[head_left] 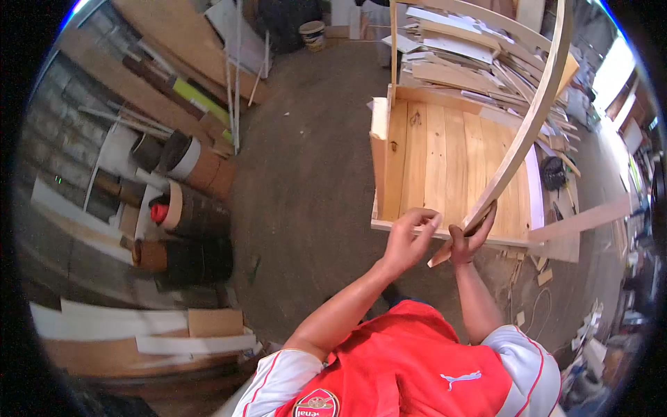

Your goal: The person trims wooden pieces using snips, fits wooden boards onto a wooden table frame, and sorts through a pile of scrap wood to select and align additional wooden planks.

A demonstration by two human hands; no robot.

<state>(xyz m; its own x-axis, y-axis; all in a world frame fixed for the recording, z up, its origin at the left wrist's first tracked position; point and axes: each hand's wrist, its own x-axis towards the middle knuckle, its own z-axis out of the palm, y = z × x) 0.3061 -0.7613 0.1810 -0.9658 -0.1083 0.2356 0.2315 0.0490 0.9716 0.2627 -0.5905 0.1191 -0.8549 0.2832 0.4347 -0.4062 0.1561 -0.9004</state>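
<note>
My right hand [472, 236] grips a long wooden strip [517, 149] near its lower end, which juts out below the fingers. The strip slants up and to the right across the view and looks curved. Close by on the left, my left hand [411, 240] has its fingers curled, with thumb and forefinger near each other. Whether something small sits between those fingertips I cannot make out. Both hands are at the near edge of a wooden frame piece [455, 156] with a planked bottom and upright legs.
Cut boards [462, 52] are piled behind the frame. Leaning planks [104, 90] and dark cylindrical containers [198, 222] line the left side. A bucket [314, 35] stands at the back. Wood scraps [544, 276] lie on the floor at right, and boards [125, 323] at lower left.
</note>
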